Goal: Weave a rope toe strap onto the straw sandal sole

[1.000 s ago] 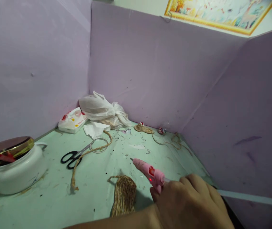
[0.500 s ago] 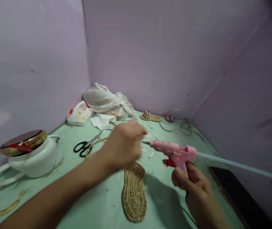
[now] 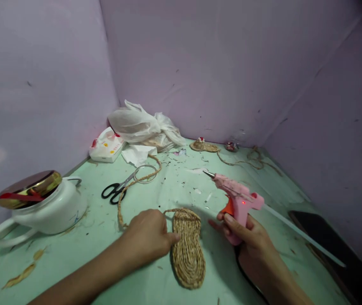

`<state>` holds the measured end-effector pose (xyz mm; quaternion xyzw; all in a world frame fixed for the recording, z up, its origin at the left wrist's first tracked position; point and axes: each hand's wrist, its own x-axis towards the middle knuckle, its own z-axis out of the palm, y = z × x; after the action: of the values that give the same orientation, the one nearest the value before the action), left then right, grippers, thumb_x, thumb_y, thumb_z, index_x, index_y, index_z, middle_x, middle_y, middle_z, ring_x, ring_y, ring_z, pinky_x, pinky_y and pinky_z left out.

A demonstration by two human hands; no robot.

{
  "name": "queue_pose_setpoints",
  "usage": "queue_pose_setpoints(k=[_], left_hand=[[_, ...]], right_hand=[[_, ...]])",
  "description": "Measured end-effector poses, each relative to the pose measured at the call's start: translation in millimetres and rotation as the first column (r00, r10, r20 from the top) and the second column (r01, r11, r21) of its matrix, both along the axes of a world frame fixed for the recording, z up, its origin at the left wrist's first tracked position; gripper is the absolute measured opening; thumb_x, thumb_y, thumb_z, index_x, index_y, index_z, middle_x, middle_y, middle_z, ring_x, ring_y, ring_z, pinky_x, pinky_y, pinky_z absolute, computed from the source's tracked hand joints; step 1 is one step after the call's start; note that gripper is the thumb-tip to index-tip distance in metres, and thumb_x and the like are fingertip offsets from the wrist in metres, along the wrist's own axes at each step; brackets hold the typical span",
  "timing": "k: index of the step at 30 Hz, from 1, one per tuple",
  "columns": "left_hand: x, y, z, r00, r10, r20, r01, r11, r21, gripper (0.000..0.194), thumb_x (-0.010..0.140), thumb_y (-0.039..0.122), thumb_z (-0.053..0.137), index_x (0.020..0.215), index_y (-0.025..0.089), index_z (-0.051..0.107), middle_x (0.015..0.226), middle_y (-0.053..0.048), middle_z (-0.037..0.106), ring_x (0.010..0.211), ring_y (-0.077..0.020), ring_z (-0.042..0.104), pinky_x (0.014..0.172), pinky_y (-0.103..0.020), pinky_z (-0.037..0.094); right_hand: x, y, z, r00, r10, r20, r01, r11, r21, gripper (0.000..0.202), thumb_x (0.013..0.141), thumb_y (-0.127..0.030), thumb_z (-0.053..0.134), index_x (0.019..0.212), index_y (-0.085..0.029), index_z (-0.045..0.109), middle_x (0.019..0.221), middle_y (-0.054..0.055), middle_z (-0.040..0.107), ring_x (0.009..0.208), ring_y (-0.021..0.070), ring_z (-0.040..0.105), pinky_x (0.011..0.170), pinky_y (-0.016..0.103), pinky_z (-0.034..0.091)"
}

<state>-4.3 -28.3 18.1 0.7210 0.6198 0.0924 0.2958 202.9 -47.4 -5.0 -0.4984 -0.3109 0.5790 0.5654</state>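
My left hand (image 3: 150,233) is closed on a braided straw cord (image 3: 139,178), its thumb at the left edge of a sole-shaped piece of coiled cord (image 3: 187,250). This piece lies flat on the green tabletop, and the cord runs from its top edge to my fingers. Past my hand, the cord loops away toward the scissors. My right hand (image 3: 252,245) grips a pink hot glue gun (image 3: 236,190) by the handle, fingers near its orange trigger. The metal nozzle points up and left, above the table and apart from the coiled piece. A clear glue stick (image 3: 301,231) sticks out behind.
Black-handled scissors (image 3: 114,192) lie by a ring (image 3: 145,174). A white enamel pot (image 3: 53,212) with a gold-rimmed lid stands left. At the back are a tissue pack (image 3: 107,148), a plastic bag (image 3: 139,125) and a small decorated sole (image 3: 204,146). A dark phone-like slab (image 3: 320,241) lies right.
My left hand has come down from near the nozzle to the coiled piece's upper left side. The glue gun has moved slightly right, its nozzle now tilted upward.
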Motion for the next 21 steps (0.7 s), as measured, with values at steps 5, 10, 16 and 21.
queue_pose_setpoints(k=[5, 10, 16, 21], left_hand=[[21, -3, -14.4, 0.996, 0.086, -0.020, -0.085, 0.995, 0.062, 0.021, 0.062, 0.038, 0.060, 0.054, 0.019, 0.058, 0.053, -0.002, 0.052, 0.050, -0.0152, 0.042, 0.049, -0.027, 0.024], [25, 3, -14.4, 0.962, 0.112, 0.247, -0.108, 0.994, -0.027, 0.013, 0.066, 0.028, 0.055, 0.060, 0.017, 0.053, 0.055, 0.000, 0.052, 0.053, -0.0129, 0.046, 0.050, -0.024, 0.031], [28, -1, -2.1, 0.904, 0.124, 0.410, -0.108, 0.992, -0.063, 0.015, 0.069, 0.029, 0.053, 0.062, 0.017, 0.049, 0.051, 0.005, 0.044, 0.049, -0.0101, 0.041, 0.048, -0.022, 0.032], [28, -5, 12.8, 0.906, 0.125, 0.405, -0.108, 0.992, -0.065, 0.013, 0.066, 0.027, 0.054, 0.059, 0.017, 0.049, 0.050, 0.005, 0.044, 0.048, -0.0092, 0.039, 0.046, -0.021, 0.031]], right_hand=[[-5, 1, 3.6, 0.988, 0.098, -0.116, -0.103, 0.994, -0.032, 0.023, 0.064, -0.032, 0.072, 0.062, -0.014, 0.058, 0.050, -0.003, 0.048, 0.049, 0.0085, 0.037, 0.055, 0.024, 0.037], [1, 2, 3.8, 0.993, 0.050, -0.108, -0.048, 0.999, 0.015, 0.023, 0.065, -0.031, 0.071, 0.060, -0.014, 0.055, 0.051, -0.003, 0.049, 0.049, 0.0079, 0.036, 0.049, 0.021, 0.029], [2, 2, 4.1, 0.991, 0.046, -0.123, -0.036, 0.996, 0.077, 0.024, 0.067, -0.031, 0.069, 0.060, -0.015, 0.052, 0.050, -0.004, 0.047, 0.049, 0.0075, 0.035, 0.048, 0.021, 0.028], [4, 4, 8.8, 0.994, -0.055, -0.092, 0.060, 0.997, 0.044, 0.027, 0.061, -0.030, 0.072, 0.058, -0.018, 0.048, 0.046, -0.007, 0.042, 0.045, 0.0071, 0.033, 0.056, 0.024, 0.041]])
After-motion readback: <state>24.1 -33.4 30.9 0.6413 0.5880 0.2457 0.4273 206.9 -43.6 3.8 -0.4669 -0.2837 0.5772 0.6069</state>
